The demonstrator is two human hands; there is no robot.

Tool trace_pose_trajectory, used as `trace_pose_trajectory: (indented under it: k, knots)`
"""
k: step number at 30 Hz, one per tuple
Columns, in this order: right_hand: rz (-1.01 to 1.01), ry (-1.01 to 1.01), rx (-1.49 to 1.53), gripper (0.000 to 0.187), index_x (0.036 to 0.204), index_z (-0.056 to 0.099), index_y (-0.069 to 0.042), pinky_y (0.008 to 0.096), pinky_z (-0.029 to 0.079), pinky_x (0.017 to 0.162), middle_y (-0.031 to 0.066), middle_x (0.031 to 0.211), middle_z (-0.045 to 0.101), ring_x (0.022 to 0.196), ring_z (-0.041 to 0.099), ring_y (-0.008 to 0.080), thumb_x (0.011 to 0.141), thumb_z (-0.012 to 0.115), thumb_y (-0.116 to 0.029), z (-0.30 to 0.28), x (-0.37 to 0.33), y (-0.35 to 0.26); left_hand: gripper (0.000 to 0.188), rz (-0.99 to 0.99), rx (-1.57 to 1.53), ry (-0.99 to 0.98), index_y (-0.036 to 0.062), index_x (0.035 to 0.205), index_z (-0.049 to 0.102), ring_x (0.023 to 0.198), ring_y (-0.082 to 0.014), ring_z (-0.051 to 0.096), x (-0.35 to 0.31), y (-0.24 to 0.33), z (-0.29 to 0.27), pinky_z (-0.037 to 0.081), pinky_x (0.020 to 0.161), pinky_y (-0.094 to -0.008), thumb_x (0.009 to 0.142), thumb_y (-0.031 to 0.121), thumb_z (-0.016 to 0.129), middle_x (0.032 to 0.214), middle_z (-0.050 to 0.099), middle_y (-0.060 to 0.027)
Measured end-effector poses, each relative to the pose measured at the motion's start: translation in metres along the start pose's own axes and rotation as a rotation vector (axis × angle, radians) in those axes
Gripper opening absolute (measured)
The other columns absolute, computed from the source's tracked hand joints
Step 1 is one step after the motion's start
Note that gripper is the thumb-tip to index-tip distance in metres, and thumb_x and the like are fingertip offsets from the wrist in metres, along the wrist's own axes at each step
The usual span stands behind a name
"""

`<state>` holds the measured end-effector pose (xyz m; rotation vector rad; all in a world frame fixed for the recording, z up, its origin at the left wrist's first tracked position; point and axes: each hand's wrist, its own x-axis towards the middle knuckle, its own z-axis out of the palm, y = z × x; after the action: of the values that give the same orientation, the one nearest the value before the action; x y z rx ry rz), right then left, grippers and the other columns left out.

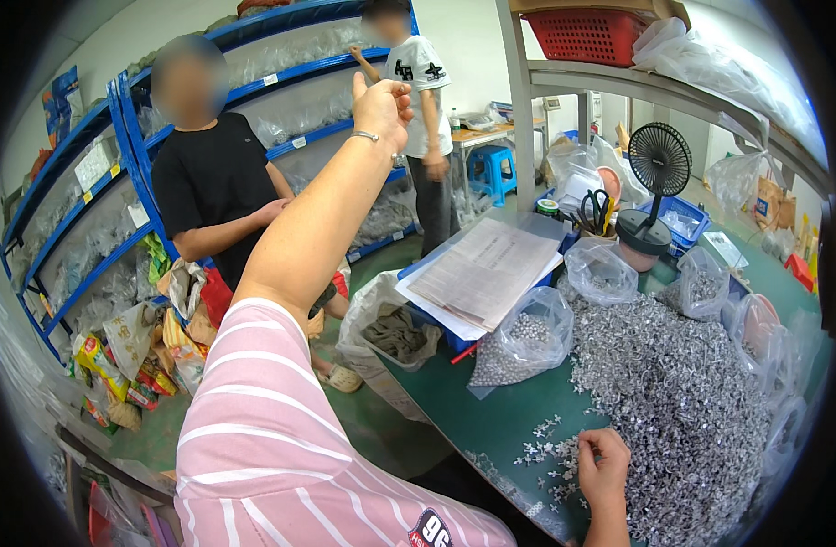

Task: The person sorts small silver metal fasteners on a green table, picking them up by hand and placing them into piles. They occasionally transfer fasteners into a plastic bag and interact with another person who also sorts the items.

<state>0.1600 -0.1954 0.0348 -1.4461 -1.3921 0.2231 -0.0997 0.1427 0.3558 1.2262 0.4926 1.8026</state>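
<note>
My left arm, in a pink and white striped sleeve, stretches up and away from the table. At its end my left hand (pixel 382 111) is raised in the air with the thumb apart and the fingers loosely bent; nothing shows in it. A bracelet (pixel 365 136) circles the wrist. Down at the table, my right hand (pixel 606 467) rests by the left edge of a large heap of small shiny silver metal pieces (pixel 678 410). Its fingers are curled together, and what they may hold is hidden. A few loose pieces (pixel 547 453) lie just left of it.
A clear bag of small beads (pixel 525 339) and papers (pixel 491 269) lie beyond the heap. A black fan (pixel 659 159) stands at the back. Two people stand left of the table, one in a black shirt (pixel 219 182), one in white (pixel 416 96). Blue shelves (pixel 299 66) hold bags.
</note>
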Motion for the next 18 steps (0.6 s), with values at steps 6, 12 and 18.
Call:
trace_pose_trajectory:
  k: [6,12,18]
  knots:
    - [-0.006,-0.009,-0.015,0.009,0.08,0.062,0.002,0.0254,0.046,0.055,0.0099,0.073,0.059,0.062,0.058,0.0173,0.075,0.06,0.009,0.0,0.0,0.001,0.087,0.016,0.03,0.052,0.0172,0.148,0.001,0.06,-0.0106,0.054,-0.002,0.0,-0.002,0.045,0.052,-0.0257,0.08,0.0,0.053,0.079,0.06,-0.0067]
    - [0.012,-0.013,-0.002,0.008,0.08,0.062,0.002,0.0254,0.046,0.056,0.0098,0.073,0.059,0.062,0.058,0.017,0.075,0.06,0.008,0.001,-0.001,0.004,0.029,-0.007,-0.003,-0.02,0.0015,0.11,0.049,0.07,-0.0127,0.061,-0.024,-0.009,0.004,0.05,0.059,-0.0252,0.084,0.0,0.06,0.086,0.062,-0.0095]
    - [0.013,-0.027,-0.021,0.008,0.08,0.062,0.002,0.0253,0.046,0.056,0.0097,0.074,0.059,0.063,0.058,0.0168,0.075,0.061,0.008,0.001,-0.002,0.005,0.016,-0.062,-0.007,-0.179,0.001,0.101,0.057,0.08,-0.0156,0.063,-0.055,-0.019,0.014,0.053,0.072,-0.0266,0.086,0.003,0.062,0.089,0.063,-0.0087]
